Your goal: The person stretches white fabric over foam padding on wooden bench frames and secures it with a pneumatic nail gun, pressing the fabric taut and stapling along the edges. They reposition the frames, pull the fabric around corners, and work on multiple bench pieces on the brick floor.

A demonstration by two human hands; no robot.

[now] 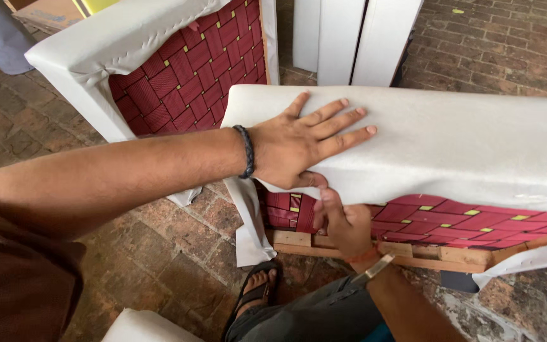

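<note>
Fingers (343, 120) of the left hand (299, 149) lie spread and flat on the white fabric (451, 145) covering a padded furniture frame (413, 250), gripping nothing. Below, the right hand (344, 225) curls its fingers against the fabric's lower edge, thumb up beside the red webbing (425, 218); whether it pinches the cloth cannot be told. The frame stands on the brick floor (178, 253), just beside a second upholstered frame (153, 69) near the floor's far left edge.
</note>
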